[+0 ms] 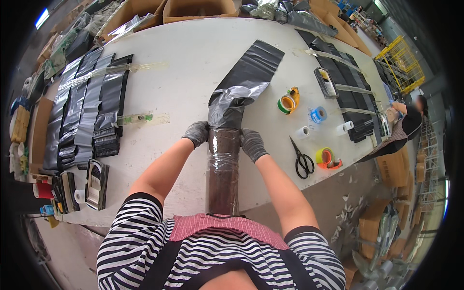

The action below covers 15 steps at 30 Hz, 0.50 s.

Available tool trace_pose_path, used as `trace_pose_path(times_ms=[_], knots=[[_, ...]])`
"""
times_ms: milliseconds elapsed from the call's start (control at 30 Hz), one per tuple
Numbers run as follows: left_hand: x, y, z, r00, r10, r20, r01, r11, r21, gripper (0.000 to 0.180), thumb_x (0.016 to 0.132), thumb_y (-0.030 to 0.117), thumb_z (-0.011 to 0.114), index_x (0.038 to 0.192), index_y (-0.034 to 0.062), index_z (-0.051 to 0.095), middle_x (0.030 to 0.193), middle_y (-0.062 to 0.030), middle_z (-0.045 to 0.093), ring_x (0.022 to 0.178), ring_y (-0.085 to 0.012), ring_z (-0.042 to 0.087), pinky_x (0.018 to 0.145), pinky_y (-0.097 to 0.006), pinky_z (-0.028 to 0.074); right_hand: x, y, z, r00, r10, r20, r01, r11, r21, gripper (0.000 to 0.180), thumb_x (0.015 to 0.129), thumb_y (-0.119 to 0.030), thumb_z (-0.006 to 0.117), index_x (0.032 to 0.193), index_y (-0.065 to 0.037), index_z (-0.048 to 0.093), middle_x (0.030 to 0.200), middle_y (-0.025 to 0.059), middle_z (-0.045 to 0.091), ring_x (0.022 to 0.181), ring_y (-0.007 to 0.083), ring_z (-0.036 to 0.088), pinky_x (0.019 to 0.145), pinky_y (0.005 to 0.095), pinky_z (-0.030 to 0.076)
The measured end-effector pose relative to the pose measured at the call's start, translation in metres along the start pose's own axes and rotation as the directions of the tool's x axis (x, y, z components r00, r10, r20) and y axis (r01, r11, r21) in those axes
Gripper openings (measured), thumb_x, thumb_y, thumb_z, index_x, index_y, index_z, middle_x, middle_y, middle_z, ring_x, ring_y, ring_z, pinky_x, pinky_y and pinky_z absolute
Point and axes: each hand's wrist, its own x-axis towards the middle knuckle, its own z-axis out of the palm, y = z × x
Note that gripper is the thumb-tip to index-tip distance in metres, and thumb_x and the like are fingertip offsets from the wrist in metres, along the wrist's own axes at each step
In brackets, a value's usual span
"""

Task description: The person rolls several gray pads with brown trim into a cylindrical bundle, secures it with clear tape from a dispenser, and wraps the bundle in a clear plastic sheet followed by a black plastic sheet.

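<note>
Two gloved hands, left hand (197, 133) and right hand (252, 143), fingers clenched around brown roll (223, 164) over white table (183, 72).

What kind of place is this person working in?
Most likely a packing station in a warehouse. A long white table holds rows of flat dark plastic bags, tape rolls and scissors, with cardboard boxes around. Both gloved hands grip a brown, film-wrapped roll.

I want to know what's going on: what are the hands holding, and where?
Both gloved hands, left hand and right hand, grip the dark plastic-wrapped roll at its far end, one on each side, where the black bag begins.
</note>
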Motion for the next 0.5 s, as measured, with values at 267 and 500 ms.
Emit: trace_pose_path(times_ms=[267,500], knots=[[-0.133,0.005,0.023,0.866,0.178,0.467,-0.388,0.828,0.405,0.017,0.086,0.020,0.059,0.082,0.0150,0.075,0.081,-0.0078,0.073,0.072,-0.0218,0.071,0.064,-0.036,0.056,-0.150,0.021,0.020,0.948,-0.142,0.285,0.114,0.987,0.111,0.022,0.089,-0.022,0.057,0.099,-0.006,0.067,0.092,0.0214,0.067,0.088,0.0418,0.063,0.077,0.0488,0.051],[-0.195,-0.118,0.131,0.858,0.271,0.436,-0.243,0.963,-0.121,0.033,0.097,0.031,0.049,0.115,0.0125,0.069,0.113,-0.0149,0.069,0.104,-0.0295,0.065,0.096,-0.039,0.047,-0.246,0.026,0.050,0.845,-0.239,0.478,0.133,0.960,0.246,0.027,0.096,-0.025,0.052,0.111,-0.008,0.066,0.098,0.0153,0.069,0.093,0.0356,0.066,0.085,0.0410,0.052]])
